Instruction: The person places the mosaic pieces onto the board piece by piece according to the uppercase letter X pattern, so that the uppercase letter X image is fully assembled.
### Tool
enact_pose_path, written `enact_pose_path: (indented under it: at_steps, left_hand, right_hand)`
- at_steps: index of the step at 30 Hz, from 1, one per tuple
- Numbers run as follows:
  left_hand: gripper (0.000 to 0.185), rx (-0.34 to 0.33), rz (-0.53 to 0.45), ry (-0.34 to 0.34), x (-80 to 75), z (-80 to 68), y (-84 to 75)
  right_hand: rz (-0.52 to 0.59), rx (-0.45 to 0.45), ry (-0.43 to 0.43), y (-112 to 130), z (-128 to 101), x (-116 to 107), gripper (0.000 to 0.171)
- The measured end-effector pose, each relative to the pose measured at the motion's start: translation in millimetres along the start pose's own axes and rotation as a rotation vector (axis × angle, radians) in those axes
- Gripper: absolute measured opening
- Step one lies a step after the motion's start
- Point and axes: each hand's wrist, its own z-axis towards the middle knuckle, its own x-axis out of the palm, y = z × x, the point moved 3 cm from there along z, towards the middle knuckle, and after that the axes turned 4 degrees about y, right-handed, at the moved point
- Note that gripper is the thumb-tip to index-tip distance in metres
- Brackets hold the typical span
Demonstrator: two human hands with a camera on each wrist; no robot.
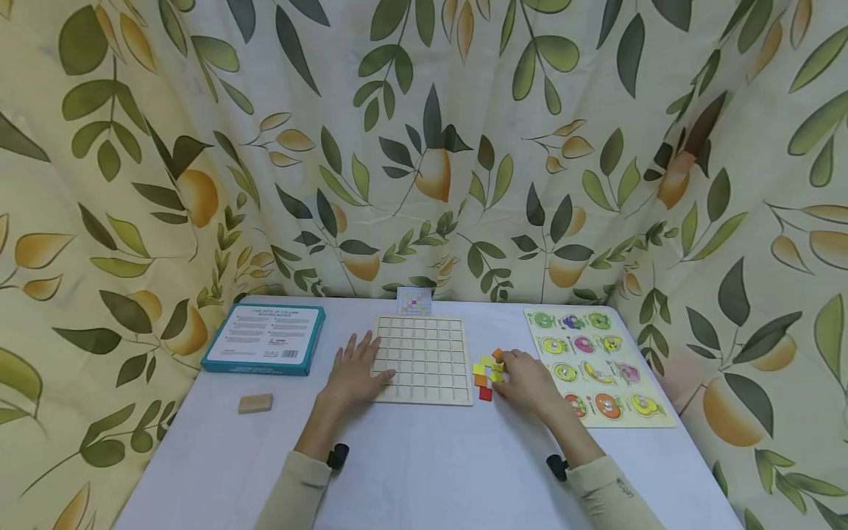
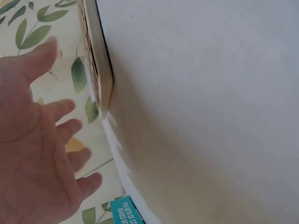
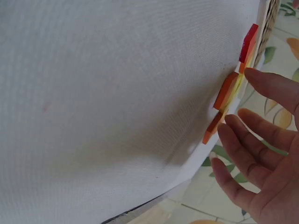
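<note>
A pale wooden grid board [image 1: 424, 361] lies flat in the middle of the table. My left hand [image 1: 354, 372] rests along its left edge, fingers extended and thumb over the squares. The palm and spread fingers of this left hand [image 2: 37, 140] show in the left wrist view, holding nothing. Right of the board lies a small cluster of yellow and orange square tiles [image 1: 480, 380], with a red tile [image 1: 486, 394] nearest me. My right hand [image 1: 530, 383] reaches over the cluster's right side. In the right wrist view, its loosely bent fingers [image 3: 243, 154] are at the tiles, thumb apart from them.
A small patterned card [image 1: 414, 300] stands behind the board. At the left are a teal-edged box [image 1: 265, 338] and a wooden block [image 1: 255, 403]. A fruit-picture board [image 1: 636, 416] lies right of my right hand. Leaf-patterned cloth [image 1: 424, 147] encloses the table's back and sides.
</note>
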Motion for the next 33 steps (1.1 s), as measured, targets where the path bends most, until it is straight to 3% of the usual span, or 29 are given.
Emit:
enact_pose_path:
  at_steps: [5, 10, 18, 26, 33]
  left_hand:
    - [0.085, 0.031, -0.011, 0.077, -1.9, -6.7, -4.8]
    - [0.087, 0.044, -0.003, 0.126, 2.0, -8.6, -3.4]
    - [0.095, 0.035, 0.009, 0.139, 1.1, -8.9, -6.5]
    - [0.11, 0.038, 0.002, 0.152, -0.2, -12.4, -5.8]
    - [0.104, 0.036, -0.024, 0.157, -2.0, -12.3, -5.1]
  right_hand:
    - [0.021, 0.017, 0.02, 0, 1, 1, 0.036]
    - [0.034, 0.029, 0.022, 2, 2, 2, 0.033]
    - [0.073, 0.057, 0.039, 3, 5, 1, 0.032]
    - [0.12, 0.064, 0.033, 1, 6, -3, 0.043]
    - [0.19, 0.054, -0.024, 0, 12, -8, 0.049]
